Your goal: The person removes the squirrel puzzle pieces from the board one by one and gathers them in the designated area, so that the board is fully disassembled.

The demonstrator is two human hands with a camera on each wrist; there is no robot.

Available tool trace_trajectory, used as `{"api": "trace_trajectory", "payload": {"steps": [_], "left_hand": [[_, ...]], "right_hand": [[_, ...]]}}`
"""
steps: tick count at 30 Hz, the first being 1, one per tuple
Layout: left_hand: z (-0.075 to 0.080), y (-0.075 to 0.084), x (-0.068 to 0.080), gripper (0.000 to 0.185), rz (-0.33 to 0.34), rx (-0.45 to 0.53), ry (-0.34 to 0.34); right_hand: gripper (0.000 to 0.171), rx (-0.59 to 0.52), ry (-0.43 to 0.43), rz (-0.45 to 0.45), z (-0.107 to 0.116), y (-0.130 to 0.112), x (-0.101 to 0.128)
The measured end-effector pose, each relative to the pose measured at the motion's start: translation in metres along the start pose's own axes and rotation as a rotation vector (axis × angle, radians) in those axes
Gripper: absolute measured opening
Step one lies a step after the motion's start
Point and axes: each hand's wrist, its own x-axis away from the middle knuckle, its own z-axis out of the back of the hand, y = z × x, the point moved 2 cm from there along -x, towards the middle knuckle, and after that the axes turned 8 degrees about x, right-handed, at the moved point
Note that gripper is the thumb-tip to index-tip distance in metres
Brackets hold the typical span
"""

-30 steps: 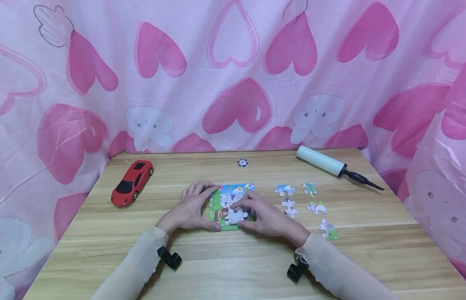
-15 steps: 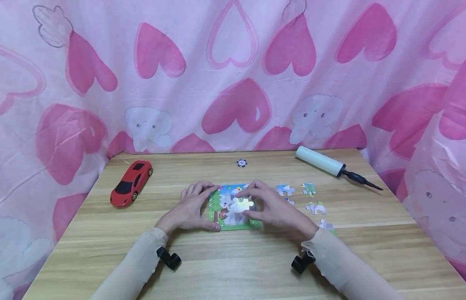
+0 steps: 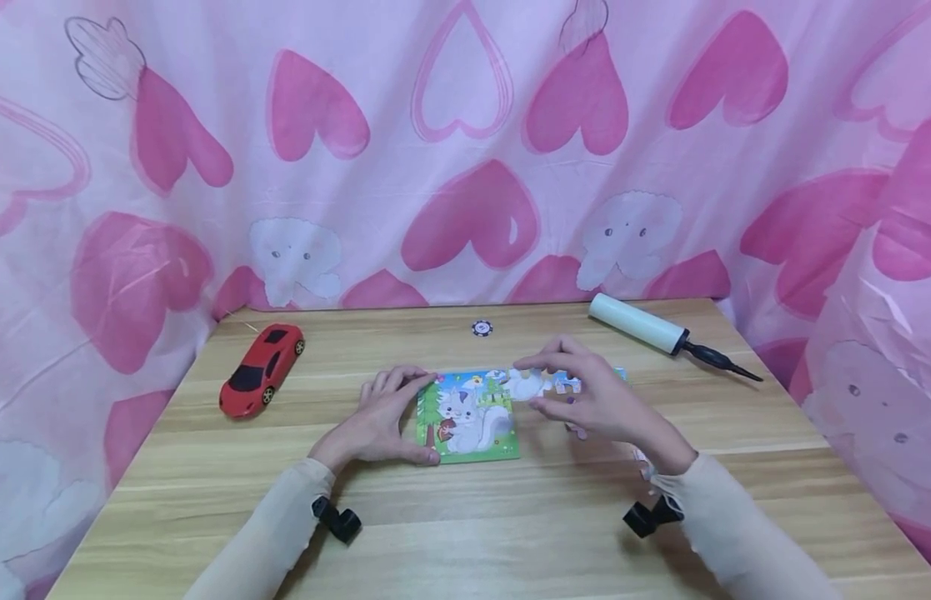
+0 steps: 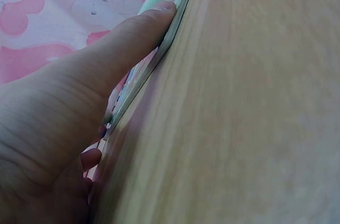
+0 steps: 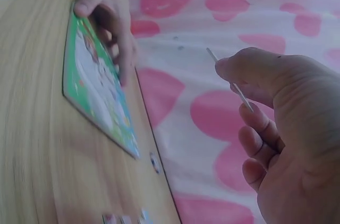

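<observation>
A small jigsaw puzzle [image 3: 473, 429] in a board, with a white squirrel picture, lies mid-table in the head view. My left hand [image 3: 378, 421] holds its left side, thumb at the near corner and fingers at the far corner. In the left wrist view that thumb [image 4: 154, 19] lies along the board's edge. My right hand [image 3: 596, 400] pinches one jigsaw piece [image 3: 523, 385] in the air, just right of the board. The right wrist view shows this piece [image 5: 243, 96] edge-on between thumb and fingers. Upper right in the board, a green patch shows where the squirrel's tail picture breaks off.
Loose jigsaw pieces [image 3: 567, 387] lie right of the board, partly hidden by my right hand. A red toy car [image 3: 262, 371] stands at left. A poker chip [image 3: 483, 328] and a pale hand pump [image 3: 638, 323] lie at the back, before a pink heart-print curtain [image 3: 473, 217].
My right hand has lifted a piece up from over the puzzle and carried it right, past the board's edge. The left hand stays at the board's left side.
</observation>
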Motion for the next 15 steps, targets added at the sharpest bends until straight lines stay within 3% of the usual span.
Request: {"api": "trace_trajectory", "payload": {"steps": [15], "left_hand": [[0.001,0.002,0.002,0.13,-0.006,-0.002,0.012]], "right_hand": [[0.051,0.041,0.01,-0.01,0.03,0.026,0.049]]}}
